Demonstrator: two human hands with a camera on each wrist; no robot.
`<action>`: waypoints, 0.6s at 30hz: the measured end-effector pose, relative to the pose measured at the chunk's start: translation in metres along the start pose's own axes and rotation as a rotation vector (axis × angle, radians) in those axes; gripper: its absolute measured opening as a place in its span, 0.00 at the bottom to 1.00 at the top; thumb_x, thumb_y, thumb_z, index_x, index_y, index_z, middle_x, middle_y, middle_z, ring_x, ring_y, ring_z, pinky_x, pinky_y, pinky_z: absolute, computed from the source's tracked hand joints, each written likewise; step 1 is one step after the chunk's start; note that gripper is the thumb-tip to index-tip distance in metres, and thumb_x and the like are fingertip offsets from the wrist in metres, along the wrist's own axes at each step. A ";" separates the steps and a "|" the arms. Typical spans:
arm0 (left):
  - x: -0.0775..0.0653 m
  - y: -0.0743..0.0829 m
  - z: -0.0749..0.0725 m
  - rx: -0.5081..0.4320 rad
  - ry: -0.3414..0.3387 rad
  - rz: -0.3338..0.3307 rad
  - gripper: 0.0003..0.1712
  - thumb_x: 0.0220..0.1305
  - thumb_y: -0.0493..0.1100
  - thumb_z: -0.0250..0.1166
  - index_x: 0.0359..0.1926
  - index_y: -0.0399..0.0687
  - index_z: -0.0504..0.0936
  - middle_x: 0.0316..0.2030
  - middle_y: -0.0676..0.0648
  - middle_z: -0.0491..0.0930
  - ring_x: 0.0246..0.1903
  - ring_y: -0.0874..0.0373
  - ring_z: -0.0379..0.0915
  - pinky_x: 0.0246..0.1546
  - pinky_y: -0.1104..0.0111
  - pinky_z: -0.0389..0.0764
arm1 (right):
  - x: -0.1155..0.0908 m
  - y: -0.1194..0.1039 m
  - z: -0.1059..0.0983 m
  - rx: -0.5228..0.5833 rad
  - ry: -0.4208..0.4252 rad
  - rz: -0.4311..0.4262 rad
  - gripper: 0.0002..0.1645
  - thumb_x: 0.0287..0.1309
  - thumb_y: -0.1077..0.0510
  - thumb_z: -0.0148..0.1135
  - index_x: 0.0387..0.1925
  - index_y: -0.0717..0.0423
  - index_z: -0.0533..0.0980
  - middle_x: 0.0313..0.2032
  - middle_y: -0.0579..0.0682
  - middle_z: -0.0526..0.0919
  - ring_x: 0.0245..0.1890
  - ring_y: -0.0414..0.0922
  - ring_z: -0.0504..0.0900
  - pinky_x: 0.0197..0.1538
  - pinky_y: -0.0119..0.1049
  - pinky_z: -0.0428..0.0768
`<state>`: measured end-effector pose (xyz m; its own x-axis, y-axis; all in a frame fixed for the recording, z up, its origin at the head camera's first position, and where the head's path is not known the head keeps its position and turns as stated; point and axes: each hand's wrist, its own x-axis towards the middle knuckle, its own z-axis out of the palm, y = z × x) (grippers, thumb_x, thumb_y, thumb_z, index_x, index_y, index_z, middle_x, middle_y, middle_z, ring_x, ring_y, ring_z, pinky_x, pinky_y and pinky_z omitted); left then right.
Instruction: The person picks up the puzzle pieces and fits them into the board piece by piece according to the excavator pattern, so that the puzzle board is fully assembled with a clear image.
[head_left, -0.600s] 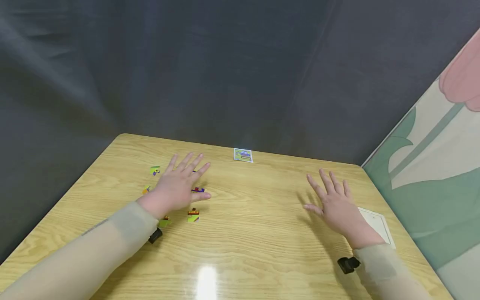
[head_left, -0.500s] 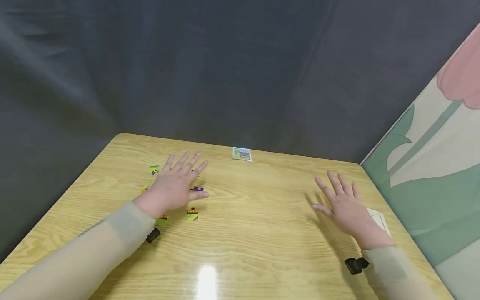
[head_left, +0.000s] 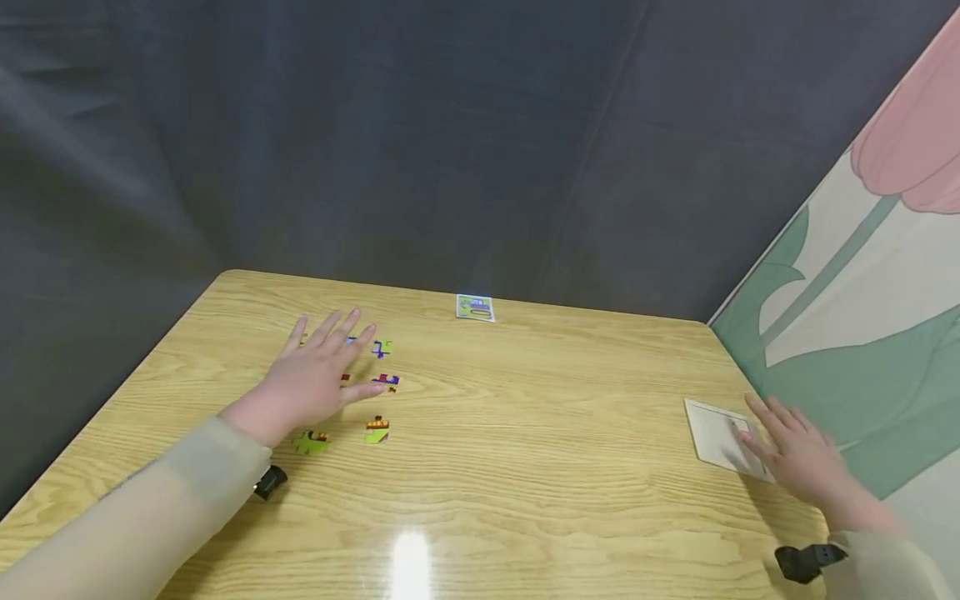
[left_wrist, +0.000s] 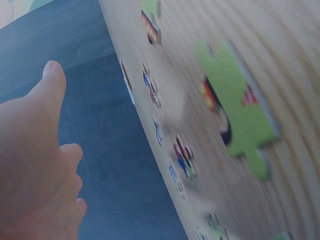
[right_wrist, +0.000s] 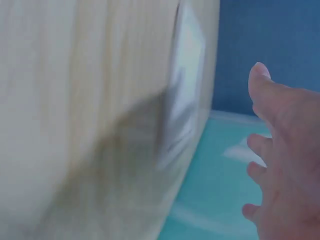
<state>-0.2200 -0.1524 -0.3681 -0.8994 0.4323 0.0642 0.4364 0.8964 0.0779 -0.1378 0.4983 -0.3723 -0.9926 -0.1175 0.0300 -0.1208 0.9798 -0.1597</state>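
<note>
Right hand (head_left: 806, 458) has swung outward near the white board (head_left: 712, 433), not touching; left hand (head_left: 303, 379) has shifted left, baring more puzzle pieces (head_left: 377, 432). Both grips empty, fingers extended. Pieces lie loose on tabletop (head_left: 540, 433); handling seemingly not begun.

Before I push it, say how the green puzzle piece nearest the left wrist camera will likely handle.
The green puzzle piece looks stiff: it lies uncurled. Being thin, it's probably light. On the glossy table, it should slide, not roll.
</note>
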 end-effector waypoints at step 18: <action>-0.057 -0.045 -0.022 -0.404 0.007 -0.015 0.33 0.72 0.60 0.55 0.64 0.39 0.75 0.63 0.36 0.68 0.63 0.34 0.62 0.60 0.39 0.61 | -0.005 0.046 0.017 0.252 -0.248 0.110 0.42 0.77 0.47 0.44 0.71 0.77 0.45 0.64 0.86 0.45 0.63 0.82 0.45 0.58 0.74 0.50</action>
<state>-0.1883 -0.2196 -0.3529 -0.9062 0.4177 0.0664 0.3987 0.7914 0.4634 -0.1383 0.5412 -0.3967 -0.9685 -0.0794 -0.2360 0.0190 0.9215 -0.3878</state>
